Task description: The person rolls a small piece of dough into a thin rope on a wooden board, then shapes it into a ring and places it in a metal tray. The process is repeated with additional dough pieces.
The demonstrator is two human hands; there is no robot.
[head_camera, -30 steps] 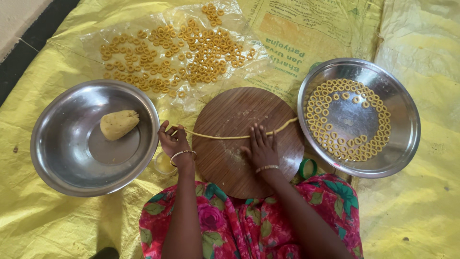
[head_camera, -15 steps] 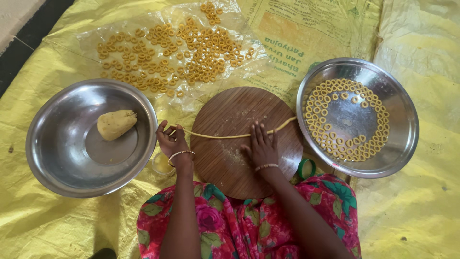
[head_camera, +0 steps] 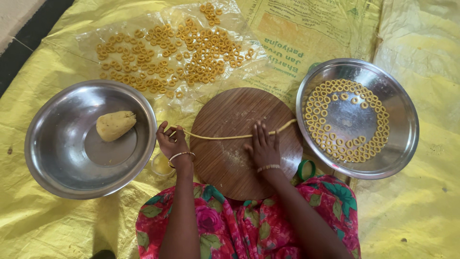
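Your right hand (head_camera: 264,146) lies flat, fingers spread, on a thin dough rope (head_camera: 230,137) stretched across the round wooden board (head_camera: 239,163); your left hand (head_camera: 173,143) pinches its end. Roll with light, even pressure so the rope keeps one thickness.

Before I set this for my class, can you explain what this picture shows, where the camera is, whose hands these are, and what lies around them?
The camera sits on the person's head and looks down. Both hands are theirs. The left hand pinches one end of a thin dough rope; the right hand lies flat on it, on a round wooden board. A steel bowl on the left holds a dough lump. A steel plate on the right holds dough rings. More rings lie on clear plastic beyond.
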